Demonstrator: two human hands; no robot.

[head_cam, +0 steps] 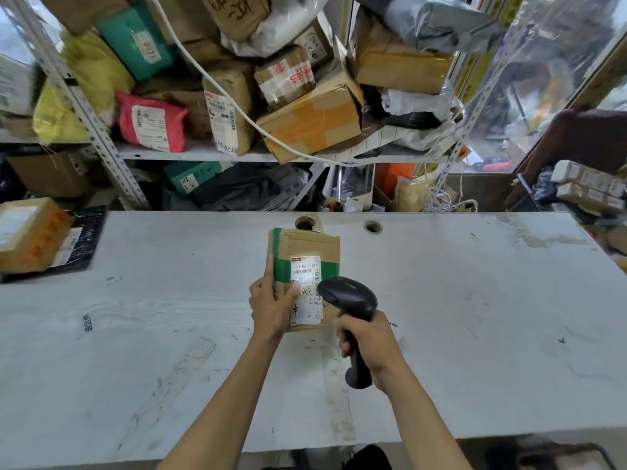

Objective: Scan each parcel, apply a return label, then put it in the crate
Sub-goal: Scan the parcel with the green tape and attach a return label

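Scanning step: left hand (271, 305) fingers gripping cardboard parcel (305, 278) mid-bench, right hand (366, 340) wrapped round barcode scanner (349, 296). Best kept steady, beam square on shipping label (306, 286), thumb off barcode.

One brown cardboard parcel (305, 262) with green tape, bearing one white shipping label (306, 286). One black handheld barcode scanner (349, 296). Two hands: left hand (271, 307), right hand (368, 340). One worktop (475, 300) with two round cable holes (373, 227). One orange-taped box (30, 234) at left edge. One pink mailer (151, 122) on shelf; parcels there too many to count.
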